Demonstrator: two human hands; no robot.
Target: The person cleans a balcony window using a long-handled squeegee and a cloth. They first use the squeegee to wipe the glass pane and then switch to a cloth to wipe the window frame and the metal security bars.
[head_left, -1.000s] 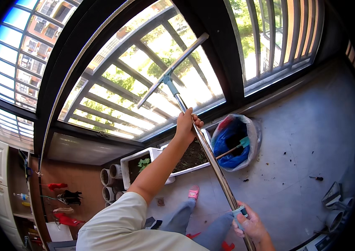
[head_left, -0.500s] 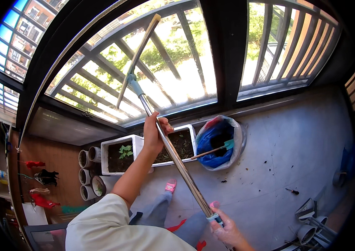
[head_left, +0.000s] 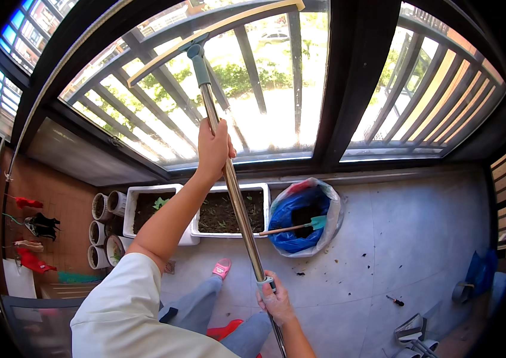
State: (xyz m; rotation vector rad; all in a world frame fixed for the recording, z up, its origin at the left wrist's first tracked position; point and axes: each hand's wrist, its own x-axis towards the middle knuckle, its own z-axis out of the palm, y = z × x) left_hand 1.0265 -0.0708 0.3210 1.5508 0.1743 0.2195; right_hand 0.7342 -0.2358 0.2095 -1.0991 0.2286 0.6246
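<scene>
A long-handled window squeegee (head_left: 243,221) with a shiny metal pole slants up from below, both hands wrapped round it. My left hand (head_left: 212,149) grips the upper pole, below the grey-green joint. Lower down, my right hand (head_left: 277,298) closes round the pole at a pale collar; it looks wet or soapy. The wide squeegee head (head_left: 229,25) with a tan edge lies slanted across the upper part of the window (head_left: 280,128). Whether its whole length touches the glass I cannot tell.
Below the window stand white planter boxes (head_left: 266,209) of soil and a lined bag (head_left: 332,230) with a small trowel (head_left: 317,222). Several pots (head_left: 95,258) stand left. On the floor lie a screwdriver (head_left: 395,301), soil crumbs and a dustpan (head_left: 411,328).
The squeegee head has swung from steeply tilted to nearly level and moved up the window. Both hands have risen with the pole, the right one also shifting left.
</scene>
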